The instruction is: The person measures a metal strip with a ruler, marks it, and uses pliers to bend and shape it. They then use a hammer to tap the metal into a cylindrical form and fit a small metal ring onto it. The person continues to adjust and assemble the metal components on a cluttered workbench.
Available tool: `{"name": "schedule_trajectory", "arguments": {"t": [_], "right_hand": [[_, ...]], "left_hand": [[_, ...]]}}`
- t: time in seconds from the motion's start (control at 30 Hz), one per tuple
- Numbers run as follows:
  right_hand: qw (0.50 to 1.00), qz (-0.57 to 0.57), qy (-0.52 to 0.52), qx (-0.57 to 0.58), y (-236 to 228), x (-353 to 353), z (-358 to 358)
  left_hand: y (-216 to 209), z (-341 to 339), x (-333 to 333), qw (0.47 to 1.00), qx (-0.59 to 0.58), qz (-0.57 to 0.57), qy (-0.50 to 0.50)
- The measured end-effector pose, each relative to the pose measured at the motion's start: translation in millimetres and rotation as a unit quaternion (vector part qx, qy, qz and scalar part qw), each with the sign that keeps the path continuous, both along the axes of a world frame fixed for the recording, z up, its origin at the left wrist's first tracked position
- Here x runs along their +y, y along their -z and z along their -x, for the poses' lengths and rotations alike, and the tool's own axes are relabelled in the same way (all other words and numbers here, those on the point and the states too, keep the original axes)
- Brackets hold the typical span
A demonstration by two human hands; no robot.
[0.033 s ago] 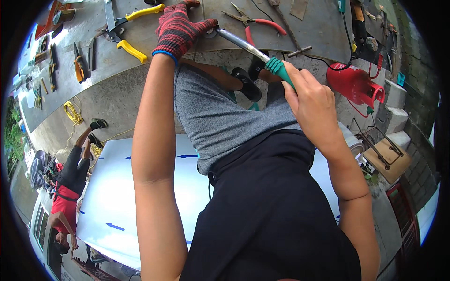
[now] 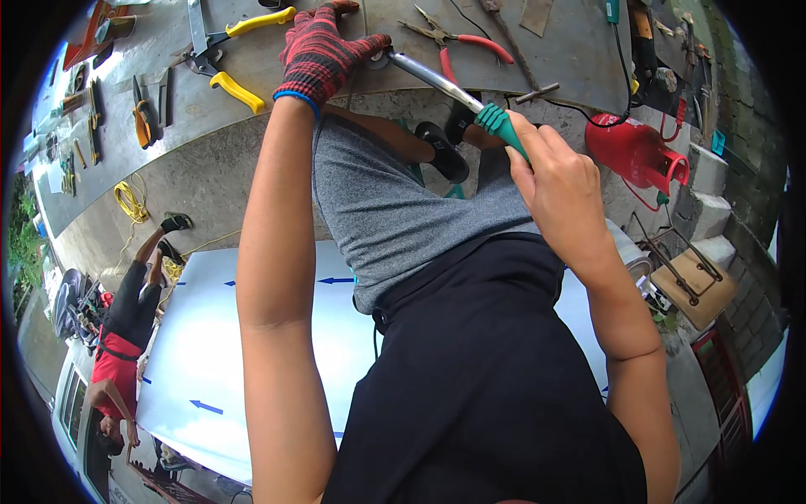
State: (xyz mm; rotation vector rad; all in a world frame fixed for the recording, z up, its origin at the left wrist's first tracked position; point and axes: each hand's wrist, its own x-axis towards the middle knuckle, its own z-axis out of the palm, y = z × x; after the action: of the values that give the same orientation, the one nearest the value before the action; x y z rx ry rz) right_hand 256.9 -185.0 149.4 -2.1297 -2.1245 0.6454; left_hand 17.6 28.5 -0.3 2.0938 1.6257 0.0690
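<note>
Green-handled steel tool [image 2: 453,92], tilted, tip on grey metal workbench [image 2: 336,118]

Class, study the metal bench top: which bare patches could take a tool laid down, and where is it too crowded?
Bare metal shows between the yellow-handled snips and the gloved left hand, and between the red-handled pliers and the green-handled tool in the right hand. The bench's left end, crowded with small hand tools, and the far right corner by the red machine are cluttered.

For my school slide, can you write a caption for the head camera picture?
Gloved left hand steadies a small part on the metal sheet while the bare right hand holds a green-handled tool to it.
</note>
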Motion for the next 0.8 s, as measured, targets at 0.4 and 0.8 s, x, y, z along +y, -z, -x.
{"name": "schedule_trajectory", "arguments": {"t": [0.4,0.8], "right_hand": [[1.000,0.003,-0.008,0.000,-3.9,0.1,-0.4],[1.000,0.018,-0.012,-0.021,-8.7,6.9,1.2]], "left_hand": [[0.0,2.8,-1.7,1.000,-0.022,-0.005,-0.003],[-0.3,1.9,-1.6,1.000,-0.021,-0.012,0.011]]}}
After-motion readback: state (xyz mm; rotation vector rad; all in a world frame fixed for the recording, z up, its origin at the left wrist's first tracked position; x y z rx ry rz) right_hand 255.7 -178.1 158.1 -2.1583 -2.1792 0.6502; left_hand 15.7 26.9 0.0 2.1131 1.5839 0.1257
